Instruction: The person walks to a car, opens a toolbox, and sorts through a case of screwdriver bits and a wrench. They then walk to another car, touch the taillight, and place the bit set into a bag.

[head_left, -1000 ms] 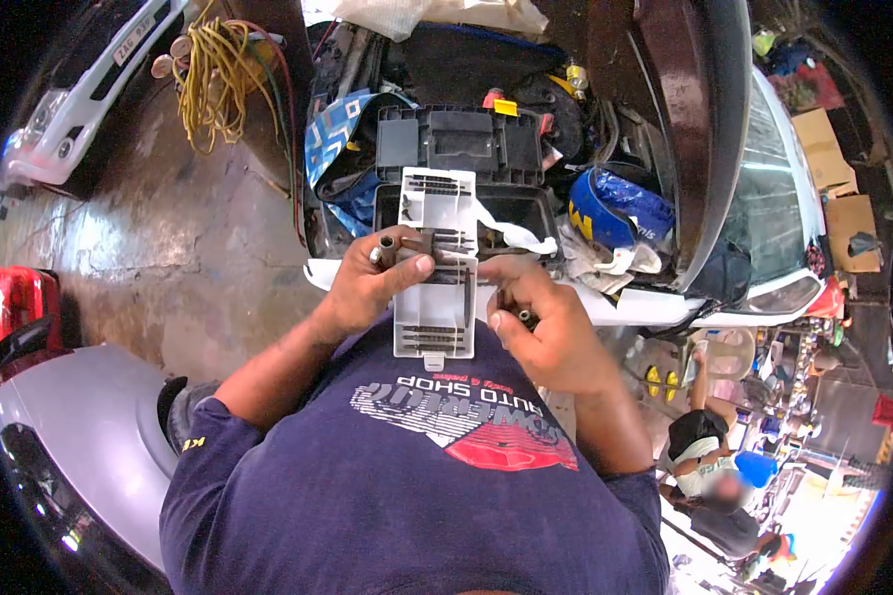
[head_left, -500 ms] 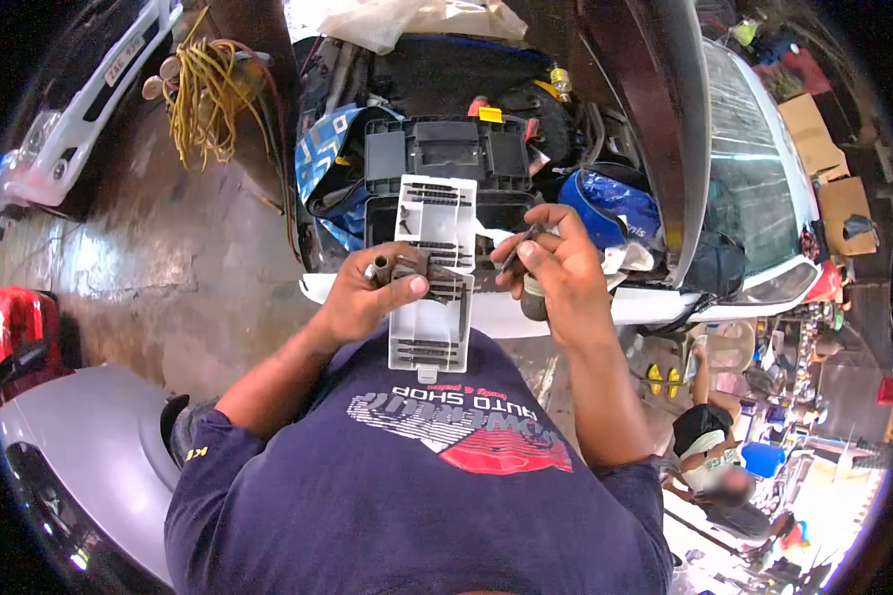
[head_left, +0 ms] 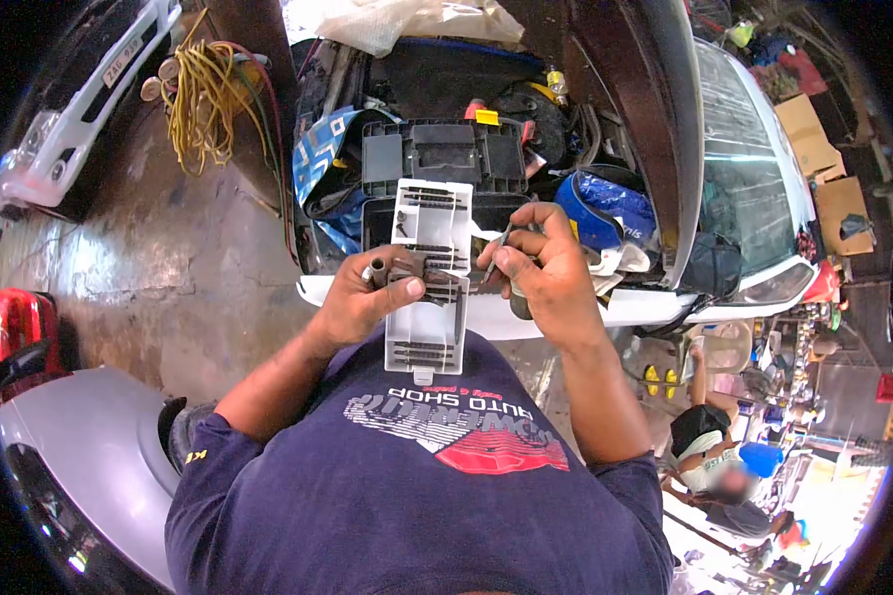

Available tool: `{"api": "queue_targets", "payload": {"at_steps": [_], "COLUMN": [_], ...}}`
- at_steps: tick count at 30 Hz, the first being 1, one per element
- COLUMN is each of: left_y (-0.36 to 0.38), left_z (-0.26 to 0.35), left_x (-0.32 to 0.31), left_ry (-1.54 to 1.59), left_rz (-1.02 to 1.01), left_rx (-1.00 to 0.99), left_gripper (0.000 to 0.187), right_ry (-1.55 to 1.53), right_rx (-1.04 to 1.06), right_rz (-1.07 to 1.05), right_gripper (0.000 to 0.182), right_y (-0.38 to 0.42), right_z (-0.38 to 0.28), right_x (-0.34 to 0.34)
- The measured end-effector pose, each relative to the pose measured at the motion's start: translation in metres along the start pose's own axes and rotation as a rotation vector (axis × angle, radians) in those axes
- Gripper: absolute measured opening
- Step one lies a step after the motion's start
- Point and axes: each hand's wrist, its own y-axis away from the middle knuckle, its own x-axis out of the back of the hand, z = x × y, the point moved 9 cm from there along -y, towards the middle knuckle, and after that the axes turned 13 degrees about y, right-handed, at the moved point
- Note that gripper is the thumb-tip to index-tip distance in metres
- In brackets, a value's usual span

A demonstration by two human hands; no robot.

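An open white bit case (head_left: 431,213), with rows of dark bits in both halves, stands in front of my chest. My left hand (head_left: 372,297) is closed at its left edge, the thumb lying across the middle by the hinge. A hollow metal socket end (head_left: 377,266) pokes out between the fingers of that hand. To the right of the case, my right hand (head_left: 550,268) pinches a thin dark bit (head_left: 499,256) between thumb and fingers. A dark olive rounded object (head_left: 521,303) shows below the right palm, mostly hidden by the hand.
A black toolbox (head_left: 441,154) sits in the open car trunk, with a blue bag (head_left: 610,206) to its right. Yellow cord (head_left: 200,109) hangs at the left. A silver car (head_left: 89,466) stands lower left, and a person (head_left: 709,446) is at the right.
My right hand has shifted slightly left toward the case, and the thin bit in its fingers has turned more upright. The left hand and case stay nearly in place.
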Motion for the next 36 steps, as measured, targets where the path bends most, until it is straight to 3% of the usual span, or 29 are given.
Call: {"api": "queue_targets", "payload": {"at_steps": [11,17,19,20,22,24,26,33,35,36], "left_y": [-0.002,-0.004,-0.004,-0.004,-0.004,-0.005,-0.006,-0.008,-0.01,-0.01], "left_z": [0.003,0.005,0.005,0.007,0.012,0.014,0.015,0.016,0.008,0.006], "left_x": [-0.003,-0.004,-0.006,-0.008,-0.01,-0.01,-0.011,-0.013,-0.009,-0.009], "left_ry": [-0.034,-0.013,-0.017,-0.003,0.011,-0.08,-0.073,-0.073,-0.052,-0.032], "left_rz": [-0.022,-0.029,-0.041,-0.043,-0.046,-0.047,-0.049,-0.038,-0.04,-0.046], "left_rx": [-0.007,-0.012,-0.001,-0.003,-0.005,0.03,0.03,0.038,0.044,0.049], "left_gripper": [0.027,0.027,0.027,0.027,0.026,0.026,0.026,0.027,0.028,0.028], "right_ry": [-0.034,0.101,0.517,0.518,0.699,0.786,1.089,0.905,0.796,0.796], "right_rx": [0.018,0.144,0.411,0.411,0.637,0.692,0.735,0.634,0.437,0.437], "right_rz": [-0.016,0.112,0.191,0.191,0.259,0.282,0.294,0.242,0.209,0.208], "right_gripper": [0.029,0.018,0.013,0.013,0.014,0.018,0.018,0.021,0.032,0.032], "right_y": [-0.005,-0.003,0.006,0.005,0.01,0.01,0.011,-0.002,-0.008,-0.008], "right_z": [-0.003,-0.015,-0.045,-0.044,-0.059,-0.061,-0.066,-0.049,-0.042,-0.041], "right_x": [-0.001,0.003,-0.002,-0.004,-0.016,-0.02,-0.031,-0.016,-0.009,-0.01]}}
